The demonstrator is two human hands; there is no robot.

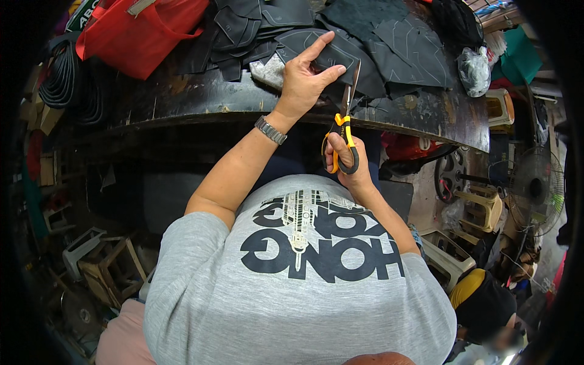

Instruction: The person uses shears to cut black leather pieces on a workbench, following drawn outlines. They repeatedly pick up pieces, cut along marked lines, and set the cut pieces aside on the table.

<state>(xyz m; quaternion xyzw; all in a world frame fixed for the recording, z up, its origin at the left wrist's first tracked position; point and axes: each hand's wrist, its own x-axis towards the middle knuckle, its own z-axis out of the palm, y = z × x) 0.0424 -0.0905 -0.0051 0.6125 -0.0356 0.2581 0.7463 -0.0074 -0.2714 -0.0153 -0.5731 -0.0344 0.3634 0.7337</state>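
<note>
My right hand (358, 169) grips a pair of scissors (345, 123) with black and yellow handles. The blades are spread a little and point away from me, beside a black leather-like sheet (350, 51) marked with pale outlines. My left hand (302, 82), with a metal watch on its wrist, is over that sheet's near edge. Its index finger and thumb are stretched apart; the other fingers are mostly hidden. Whether the left fingertips press on the sheet I cannot tell. A whitish block (266, 74) lies left of this hand.
The dark worktable (207, 97) bears stacked black cut pieces (234, 27) and more outlined sheets (413, 52). A red bag (140, 39) and rolled black strips (64, 85) are at left. A plastic bag (473, 72), a fan (536, 185), stools and another person are at right.
</note>
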